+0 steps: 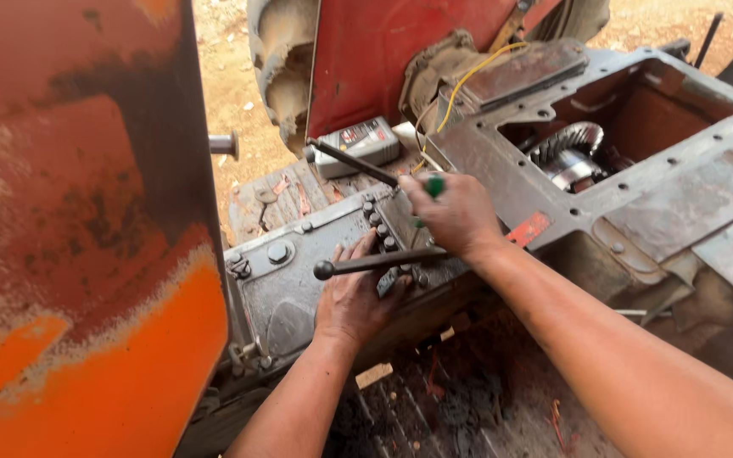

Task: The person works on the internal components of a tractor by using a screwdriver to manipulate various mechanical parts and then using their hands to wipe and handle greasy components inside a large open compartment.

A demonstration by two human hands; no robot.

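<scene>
Right hand (456, 219): screwdriver (358, 163) pointing upper-left.

That orange panel (86, 254) is painted metal, worn and rusty, pretty matt. The grey housing (299, 271) looks like rough, greasy cast metal. The gear (566, 148) inside is shiny bare steel.
</scene>
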